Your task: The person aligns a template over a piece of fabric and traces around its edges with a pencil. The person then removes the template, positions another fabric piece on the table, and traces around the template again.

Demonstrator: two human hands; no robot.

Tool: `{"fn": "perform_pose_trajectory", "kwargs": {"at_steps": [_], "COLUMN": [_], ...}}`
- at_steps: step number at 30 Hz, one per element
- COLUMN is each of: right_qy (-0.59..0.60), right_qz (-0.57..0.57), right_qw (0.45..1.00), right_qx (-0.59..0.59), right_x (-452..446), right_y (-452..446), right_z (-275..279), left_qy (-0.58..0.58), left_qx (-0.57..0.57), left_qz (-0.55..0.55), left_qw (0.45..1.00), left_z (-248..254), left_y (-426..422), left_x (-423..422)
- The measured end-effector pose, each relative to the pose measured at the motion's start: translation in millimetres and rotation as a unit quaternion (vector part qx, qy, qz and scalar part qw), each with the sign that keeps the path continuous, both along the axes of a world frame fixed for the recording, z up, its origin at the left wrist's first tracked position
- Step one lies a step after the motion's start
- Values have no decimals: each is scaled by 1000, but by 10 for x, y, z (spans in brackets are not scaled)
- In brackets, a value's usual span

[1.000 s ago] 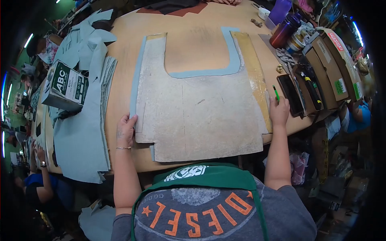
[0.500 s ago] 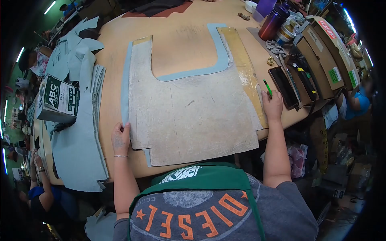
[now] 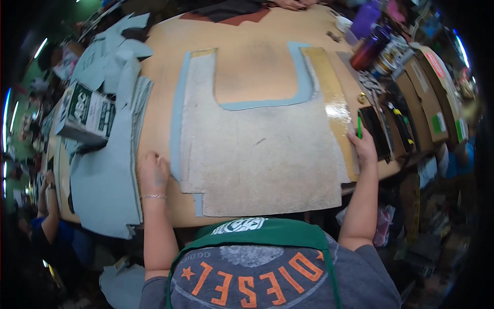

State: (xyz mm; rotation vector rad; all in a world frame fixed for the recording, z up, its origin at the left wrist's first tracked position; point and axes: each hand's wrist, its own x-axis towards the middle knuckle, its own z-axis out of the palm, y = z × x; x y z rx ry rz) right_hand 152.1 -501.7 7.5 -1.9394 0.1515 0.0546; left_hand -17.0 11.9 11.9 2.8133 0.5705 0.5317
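A large off-white U-shaped pattern board [image 3: 267,159], with a yellowish strip along its right side, lies flat on the table. Light blue sheet [image 3: 177,123] shows from beneath its left edge and around the inner cutout. My left hand [image 3: 154,172] is beside the board's lower left edge, apart from it, fingers loosely bent and slightly blurred, with nothing visible in them. At the board's right edge, my right hand [image 3: 365,147] is closed around a green pen [image 3: 359,124] that points up and away from me.
Stacked light blue sheets [image 3: 105,180] lie at left, with an ABC box [image 3: 86,114] on them. Along the right side are a black case [image 3: 374,131], cardboard boxes [image 3: 422,98] and a dark bottle [image 3: 369,47]. Another person's hands [image 3: 293,4] rest at the far edge.
My left hand has let go of the board's left edge and moved left onto the table. The pen in my right hand has turned more upright. The view has shifted slightly.
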Motion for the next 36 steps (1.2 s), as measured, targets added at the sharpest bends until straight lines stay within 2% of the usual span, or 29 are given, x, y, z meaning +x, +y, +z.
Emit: {"fn": "perform_pose_trajectory", "kwargs": {"at_steps": [1, 2, 3, 5, 8, 11, 14, 16, 17, 20, 23, 27, 30, 33, 36], "right_qy": [-12, 15, 34, 61, 66, 42, 22, 6, -18, -38, -38, -36, -33, -52, -67], "right_qz": [10, 19, 23, 27, 30, 44, 45, 42, 56, 78, 72, 49, 43, 36, 47], "right_qw": [997, 992, 991, 992, 995, 997, 997, 996, 998, 986, 972, 975, 974, 971, 973], "right_qx": [77, 127, 130, 111, 62, 43, 65, 79, 13, -145, -219, -215, -221, -229, -216], "right_x": [9, -27, -35, -3, 23, -9, -60, -118, -111, -104, -57, -82, -73, -82, -100], "right_y": [1, 57, 52, -19, -54, -56, -7, 48, 49, 138, 150, 196, 223, 252, 230], "right_z": [-22, 73, 84, 37, -97, -125, -91, -56, -60, -27, -79, -63, -87, -97, -88], "left_qy": [-26, -51, -78, -47, 35, 83, -112, -108, -105, -1, 4, -43, 1, -13, -4], "left_qx": [1, -51, -103, -202, -215, -412, -598, -632, -649, -617, -559, -474, -366, -324, -356], "left_qz": [-15, -36, -60, -48, 11, 23, -102, -80, -71, -41, -44, -63, -29, -37, -61], "left_qw": [1000, 997, 990, 977, 976, 907, 787, 763, 750, 786, 828, 877, 930, 945, 932], "left_z": [80, 87, 70, -15, 38, 43, -48, -52, -62, -160, -121, -322, -180, -277, -100], "left_y": [-86, -143, -203, -325, -397, -323, -351, -330, -311, -154, -232, -188, -232, -186, -251], "left_x": [28, 58, 100, 191, 332, 391, 322, 267, 242, 202, 210, 221, 267, 294, 269]}}
